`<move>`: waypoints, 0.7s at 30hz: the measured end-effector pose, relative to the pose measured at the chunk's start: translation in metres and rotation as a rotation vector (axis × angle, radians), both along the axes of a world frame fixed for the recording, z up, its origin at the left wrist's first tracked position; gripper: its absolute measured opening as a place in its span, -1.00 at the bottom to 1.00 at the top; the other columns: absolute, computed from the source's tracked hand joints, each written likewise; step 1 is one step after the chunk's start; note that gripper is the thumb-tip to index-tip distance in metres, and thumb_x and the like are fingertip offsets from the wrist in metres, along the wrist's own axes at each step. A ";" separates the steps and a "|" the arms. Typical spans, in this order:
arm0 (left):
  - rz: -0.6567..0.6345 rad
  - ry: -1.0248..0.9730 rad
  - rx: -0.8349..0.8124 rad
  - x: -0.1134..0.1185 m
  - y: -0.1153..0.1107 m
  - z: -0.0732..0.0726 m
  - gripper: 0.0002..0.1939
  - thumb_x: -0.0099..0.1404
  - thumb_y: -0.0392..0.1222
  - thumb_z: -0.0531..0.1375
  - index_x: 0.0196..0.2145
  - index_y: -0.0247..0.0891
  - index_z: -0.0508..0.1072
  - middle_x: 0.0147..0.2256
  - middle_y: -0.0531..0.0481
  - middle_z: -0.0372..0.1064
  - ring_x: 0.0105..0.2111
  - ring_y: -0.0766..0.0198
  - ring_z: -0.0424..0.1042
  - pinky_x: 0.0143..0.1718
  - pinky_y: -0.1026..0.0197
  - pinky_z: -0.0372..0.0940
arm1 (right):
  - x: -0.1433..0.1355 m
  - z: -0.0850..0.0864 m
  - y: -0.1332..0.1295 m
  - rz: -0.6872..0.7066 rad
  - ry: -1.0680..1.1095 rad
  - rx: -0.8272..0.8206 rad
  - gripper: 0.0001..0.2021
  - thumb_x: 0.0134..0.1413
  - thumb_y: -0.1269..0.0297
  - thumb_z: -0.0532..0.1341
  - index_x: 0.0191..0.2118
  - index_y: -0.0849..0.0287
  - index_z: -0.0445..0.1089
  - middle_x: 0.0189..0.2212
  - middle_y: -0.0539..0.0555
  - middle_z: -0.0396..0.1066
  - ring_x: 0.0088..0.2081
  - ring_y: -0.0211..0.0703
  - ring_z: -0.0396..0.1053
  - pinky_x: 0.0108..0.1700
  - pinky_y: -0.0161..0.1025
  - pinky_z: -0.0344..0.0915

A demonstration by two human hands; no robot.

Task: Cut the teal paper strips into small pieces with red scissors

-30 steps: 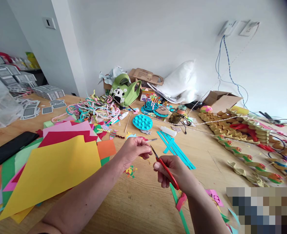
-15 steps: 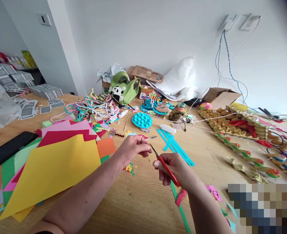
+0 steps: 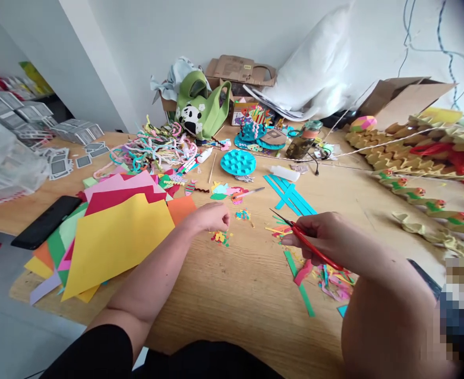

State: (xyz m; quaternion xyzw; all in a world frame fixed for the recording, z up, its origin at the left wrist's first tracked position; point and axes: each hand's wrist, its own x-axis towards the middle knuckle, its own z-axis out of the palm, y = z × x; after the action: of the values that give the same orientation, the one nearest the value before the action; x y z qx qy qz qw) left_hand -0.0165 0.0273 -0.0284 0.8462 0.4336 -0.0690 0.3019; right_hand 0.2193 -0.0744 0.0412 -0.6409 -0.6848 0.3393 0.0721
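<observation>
Right hand [image 3: 316, 239] had its grip clamped on the red-handled scissors [image 3: 329, 259], above the counter [image 3: 216, 310], blade tips angled up-left toward the space between both hands. Left hand [image 3: 213, 217] was curled, fingers together; can't tell if anything was in its grip. Small colored paper dots [image 3: 220, 238] lay just below it, a second small pile [image 3: 243, 215] just to its right. Blue strips [image 3: 291, 195] lay crossed beyond the scissors, white bottle [image 3: 284, 172] on its side just behind them. Green strip [image 3: 300, 284] and mixed scraps [image 3: 334, 281] were on the near side of the right hand. Yellow sheet [image 3: 113, 242] topped the paper stack, left. Turquoise disc [image 3: 238, 162] was farther back.
</observation>
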 end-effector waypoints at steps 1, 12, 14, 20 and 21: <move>-0.014 0.038 0.009 0.000 -0.001 -0.002 -0.84 -0.04 -0.32 0.17 -0.48 -0.25 0.55 -0.49 0.01 0.48 -0.49 0.32 0.37 -0.48 0.33 0.15 | 0.002 0.000 0.000 0.046 -0.085 0.033 -0.49 -0.10 -0.23 0.20 -0.63 0.16 0.22 -0.73 -0.05 0.21 -0.66 -0.34 0.11 -0.60 -0.35 0.06; 0.024 0.146 0.055 -0.012 -0.007 -0.021 -0.72 -0.03 -0.39 0.14 -0.38 -0.24 0.59 -0.41 -0.04 0.52 -0.41 0.27 0.45 -0.38 0.32 0.26 | 0.019 -0.014 -0.005 0.299 -0.383 0.161 -0.42 0.05 -0.28 0.01 -0.67 0.13 0.20 -0.72 0.01 0.22 -0.66 -0.29 -0.05 -0.55 -0.26 -0.06; 0.030 0.130 0.082 -0.014 -0.009 -0.023 -0.71 -0.01 -0.40 0.13 -0.37 -0.23 0.59 -0.41 -0.04 0.53 -0.41 0.28 0.45 -0.35 0.32 0.27 | 0.022 -0.016 -0.006 0.286 -0.413 0.186 -0.42 0.05 -0.29 -0.01 -0.68 0.12 0.19 -0.72 0.02 0.22 -0.67 -0.27 -0.03 -0.55 -0.25 -0.08; 0.076 0.025 0.224 -0.022 -0.026 -0.024 -0.74 0.07 -0.38 0.13 -0.34 -0.21 0.58 -0.39 -0.02 0.50 -0.37 0.27 0.44 -0.32 0.29 0.27 | 0.021 -0.005 -0.013 0.273 -0.459 0.233 -0.43 0.04 -0.30 -0.04 -0.67 0.09 0.17 -0.69 0.08 0.26 -0.66 -0.22 0.02 -0.55 -0.21 -0.05; 0.096 -0.013 0.279 -0.024 -0.031 -0.025 -0.73 0.11 -0.37 0.11 -0.31 -0.21 0.58 -0.34 -0.04 0.50 -0.34 0.26 0.43 -0.30 0.28 0.27 | 0.020 -0.002 -0.015 0.265 -0.465 0.235 -0.43 0.04 -0.30 -0.04 -0.67 0.09 0.16 -0.69 0.08 0.26 -0.66 -0.22 0.03 -0.55 -0.20 -0.03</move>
State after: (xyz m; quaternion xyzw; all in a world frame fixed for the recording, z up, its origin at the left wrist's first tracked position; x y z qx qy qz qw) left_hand -0.0410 -0.0037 -0.0536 0.8588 0.4769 0.0117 0.1869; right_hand 0.2389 -0.0890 0.0396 -0.5936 -0.7954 0.1078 -0.0579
